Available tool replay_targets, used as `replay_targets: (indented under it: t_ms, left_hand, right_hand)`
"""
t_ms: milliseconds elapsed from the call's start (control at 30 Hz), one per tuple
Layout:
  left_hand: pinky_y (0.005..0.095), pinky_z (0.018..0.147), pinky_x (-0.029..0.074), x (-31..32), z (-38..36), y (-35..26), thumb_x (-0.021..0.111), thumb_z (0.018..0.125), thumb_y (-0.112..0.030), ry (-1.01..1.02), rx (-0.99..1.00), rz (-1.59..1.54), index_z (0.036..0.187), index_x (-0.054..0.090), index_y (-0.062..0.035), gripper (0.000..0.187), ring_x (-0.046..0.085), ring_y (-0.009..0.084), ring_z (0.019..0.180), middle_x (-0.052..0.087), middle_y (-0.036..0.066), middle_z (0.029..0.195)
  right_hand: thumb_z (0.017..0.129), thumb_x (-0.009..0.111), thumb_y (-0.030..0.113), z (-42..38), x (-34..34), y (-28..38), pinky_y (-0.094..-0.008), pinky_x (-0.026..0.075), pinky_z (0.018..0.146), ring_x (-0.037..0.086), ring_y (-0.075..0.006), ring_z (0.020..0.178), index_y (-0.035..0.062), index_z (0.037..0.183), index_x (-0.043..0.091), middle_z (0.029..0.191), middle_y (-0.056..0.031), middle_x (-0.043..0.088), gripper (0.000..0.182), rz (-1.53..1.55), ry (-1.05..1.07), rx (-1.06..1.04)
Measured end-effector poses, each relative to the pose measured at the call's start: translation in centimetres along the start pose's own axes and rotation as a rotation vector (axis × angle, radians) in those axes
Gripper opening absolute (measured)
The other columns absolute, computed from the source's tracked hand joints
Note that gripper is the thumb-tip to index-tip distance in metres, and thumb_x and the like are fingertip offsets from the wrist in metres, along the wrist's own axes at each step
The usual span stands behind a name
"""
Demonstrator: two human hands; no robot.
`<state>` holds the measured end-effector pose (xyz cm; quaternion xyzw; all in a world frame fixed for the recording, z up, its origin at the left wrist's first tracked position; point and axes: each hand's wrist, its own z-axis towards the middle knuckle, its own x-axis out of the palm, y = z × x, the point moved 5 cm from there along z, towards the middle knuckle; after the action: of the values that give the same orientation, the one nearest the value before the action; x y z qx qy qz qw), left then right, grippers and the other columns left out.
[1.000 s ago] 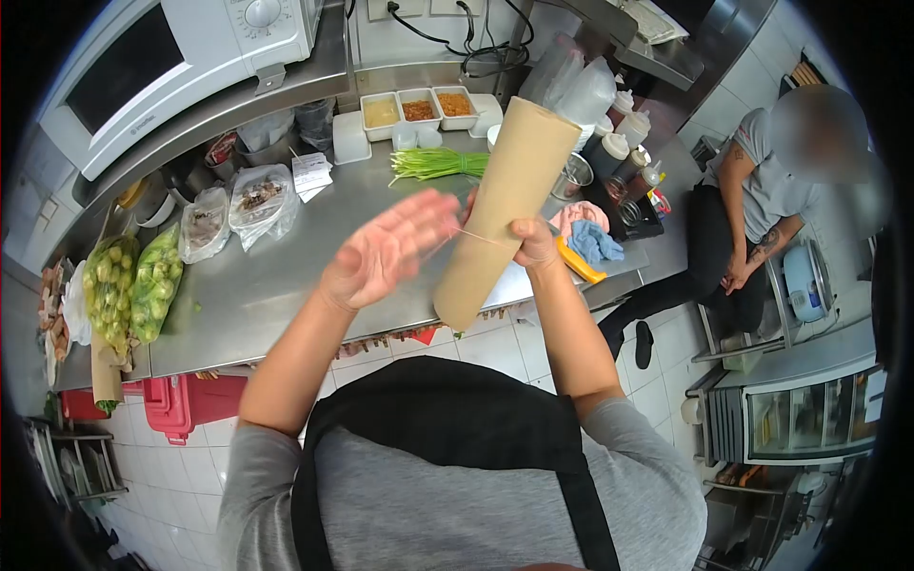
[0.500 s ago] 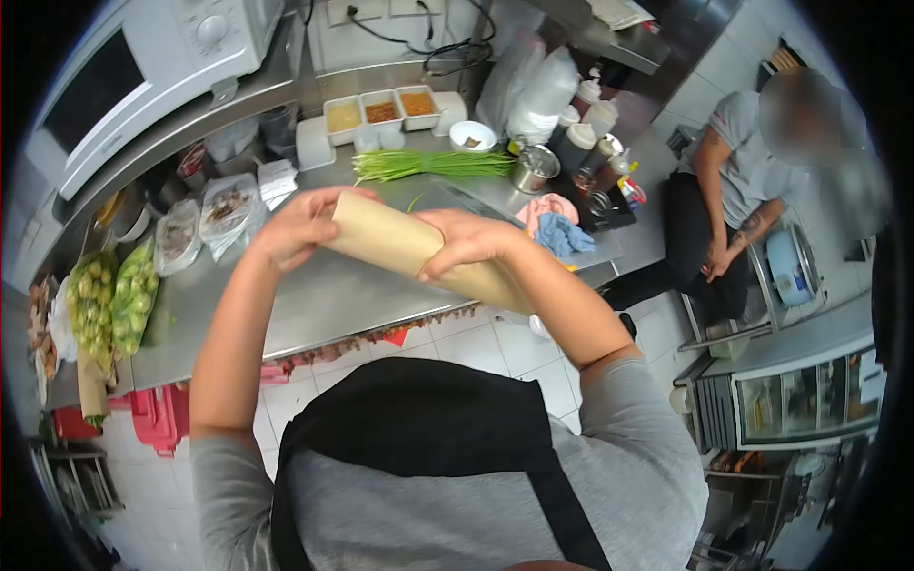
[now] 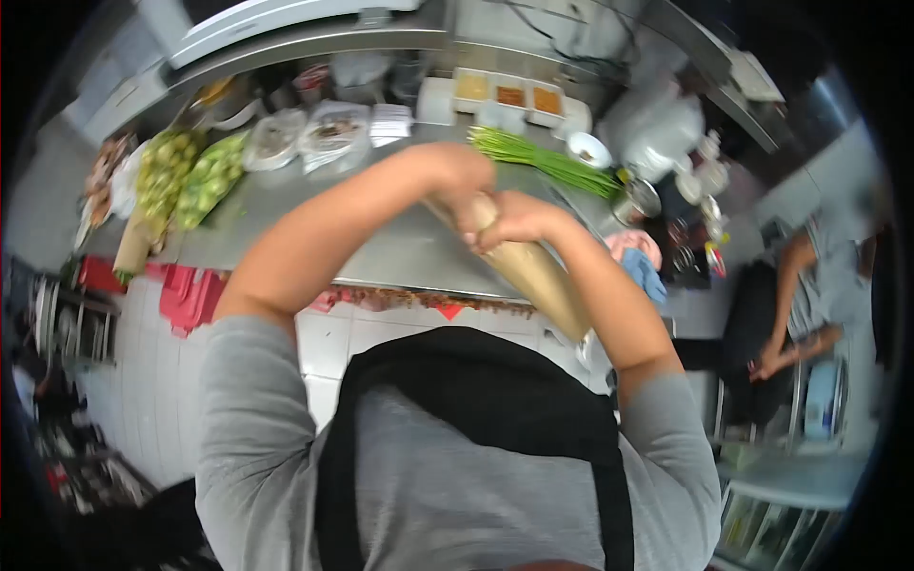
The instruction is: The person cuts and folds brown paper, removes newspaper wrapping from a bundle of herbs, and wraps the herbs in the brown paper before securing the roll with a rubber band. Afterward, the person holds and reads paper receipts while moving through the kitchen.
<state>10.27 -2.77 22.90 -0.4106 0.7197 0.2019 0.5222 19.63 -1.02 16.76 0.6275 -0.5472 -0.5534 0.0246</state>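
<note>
A roll of tan paper (image 3: 538, 281) slants above the front of the steel counter, its lower end toward my right forearm. My left hand (image 3: 464, 181) is closed at its upper end, slightly blurred. Just below, my right hand (image 3: 519, 217) wraps round the roll, and the two hands nearly touch. Whether anything is inside the paper cannot be seen. Beyond my hands, a bunch of long green stalks (image 3: 547, 162) lies on the counter.
At left lie two bags of green produce (image 3: 171, 176) and a paper-wrapped bundle (image 3: 133, 247). Food tubs (image 3: 509, 95), a white bowl (image 3: 588, 150) and a metal pot (image 3: 638, 202) stand at the back. Cloths (image 3: 636, 257) lie at right. A person (image 3: 790, 305) sits beyond.
My left hand has moved down the roll toward my right hand, and the roll tilts more steeply. The view has swung, so the counter things appear farther right.
</note>
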Motion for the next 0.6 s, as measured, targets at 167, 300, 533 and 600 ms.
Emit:
replay_targets:
  t_ms: [167,300,533,600]
  left_hand:
    - [0.0367,0.072,0.049,0.6,0.6,4.4,0.079,0.056,-0.053,0.147,-0.081,-0.256,0.103,0.068,-0.0091,0.065,0.063,0.0240,0.081,0.068,0.009,0.091]
    - [0.0324,0.071,0.049,3.9,-1.8,5.3,0.077,0.064,-0.050,0.393,-0.140,-0.467,0.100,0.065,-0.0019,0.062,0.062,0.0196,0.083,0.064,0.007,0.098]
    - [0.0324,0.077,0.049,9.5,-7.6,6.5,0.066,0.078,-0.047,0.226,-0.042,-1.249,0.119,0.051,0.0030,0.067,0.060,0.0177,0.091,0.061,0.010,0.107]
    - [0.0366,0.082,0.049,11.0,-9.2,7.9,0.058,0.082,-0.054,0.079,-0.017,-1.588,0.122,0.052,-0.0027,0.066,0.061,0.0211,0.095,0.060,0.013,0.113]
  right_hand:
    - [0.052,0.075,0.034,1.1,1.7,1.8,-0.0354,0.047,0.079,0.061,-0.0309,0.092,0.0029,0.105,0.059,0.094,-0.0150,0.065,0.063,-0.010,-0.025,-0.219]
    - [0.054,0.074,0.029,-2.4,2.9,7.4,-0.0389,0.045,0.079,0.056,-0.0349,0.091,0.0036,0.103,0.057,0.094,-0.0144,0.063,0.058,-0.440,-0.352,-0.407]
    - [0.052,0.076,0.018,-3.0,4.6,9.6,-0.0432,0.044,0.082,0.055,-0.0339,0.091,0.0050,0.115,0.050,0.103,-0.0144,0.060,0.069,-0.284,-0.478,-0.535]
    - [0.052,0.077,0.017,-3.6,4.7,11.4,-0.0423,0.044,0.083,0.055,-0.0335,0.093,0.0038,0.116,0.049,0.103,-0.0149,0.060,0.072,-0.249,-0.466,-0.675]
